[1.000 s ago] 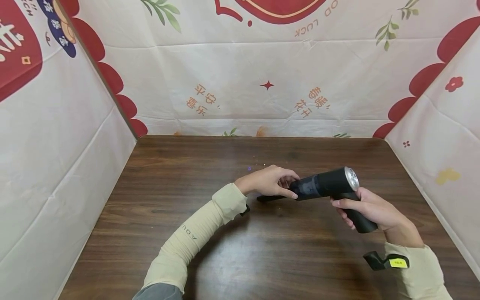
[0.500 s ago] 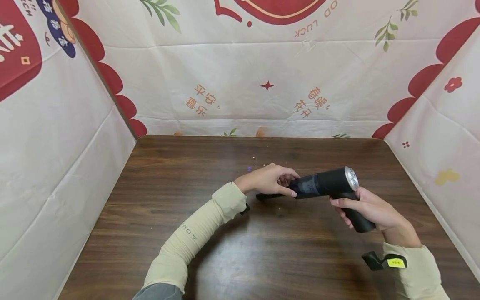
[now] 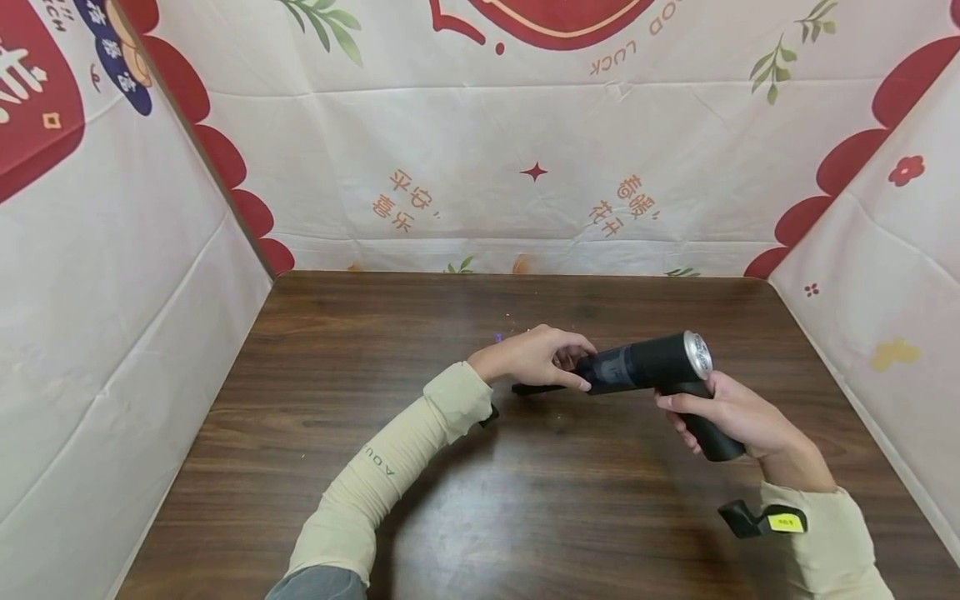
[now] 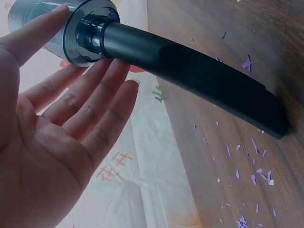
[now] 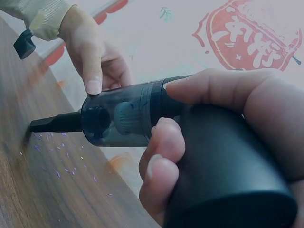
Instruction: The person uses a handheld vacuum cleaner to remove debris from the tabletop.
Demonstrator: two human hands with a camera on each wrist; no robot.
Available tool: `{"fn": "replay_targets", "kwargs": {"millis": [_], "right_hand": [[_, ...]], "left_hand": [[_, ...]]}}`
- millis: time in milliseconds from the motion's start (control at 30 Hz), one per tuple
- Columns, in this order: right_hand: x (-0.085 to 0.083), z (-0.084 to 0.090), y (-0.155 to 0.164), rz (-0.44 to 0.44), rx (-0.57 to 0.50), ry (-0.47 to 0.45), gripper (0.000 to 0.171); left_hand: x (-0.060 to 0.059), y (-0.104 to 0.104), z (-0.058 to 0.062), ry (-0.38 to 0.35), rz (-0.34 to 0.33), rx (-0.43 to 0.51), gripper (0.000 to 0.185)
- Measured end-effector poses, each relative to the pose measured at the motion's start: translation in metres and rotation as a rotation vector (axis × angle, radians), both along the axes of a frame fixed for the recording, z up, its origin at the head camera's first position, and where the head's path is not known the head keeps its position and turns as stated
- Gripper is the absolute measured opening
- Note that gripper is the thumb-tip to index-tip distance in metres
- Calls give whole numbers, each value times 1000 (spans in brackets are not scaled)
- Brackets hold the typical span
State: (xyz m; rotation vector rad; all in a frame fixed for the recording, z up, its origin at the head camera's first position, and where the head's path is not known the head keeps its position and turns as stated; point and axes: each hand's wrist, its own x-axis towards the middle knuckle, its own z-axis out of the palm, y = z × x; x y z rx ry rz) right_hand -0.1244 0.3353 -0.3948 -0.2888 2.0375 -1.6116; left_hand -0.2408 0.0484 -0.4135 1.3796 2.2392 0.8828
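Black handheld vacuum (image 3: 651, 367): my right hand (image 3: 731, 414) wraps its handle, left hand (image 3: 534, 358) fingers straight, steadying the dust cup; I'd keep the nozzle (image 4: 199, 76) low over purple scraps (image 4: 254, 173).

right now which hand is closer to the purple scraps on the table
Left. The left hand steadies the dust cup of the handheld vacuum beside the purple scraps at the nozzle tip. The right hand grips the handle at the far end.

Dark wood table (image 3: 480, 500); purple paper scraps (image 4: 256, 171) scattered, nozzle tip possibly touching.
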Motion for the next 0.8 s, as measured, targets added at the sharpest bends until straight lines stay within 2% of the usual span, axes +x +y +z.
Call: {"fn": "replay_targets", "kwargs": {"millis": [800], "right_hand": [[2, 7, 6, -37, 70, 10, 11]], "left_hand": [[-3, 6, -1, -19, -3, 24, 52]]}}
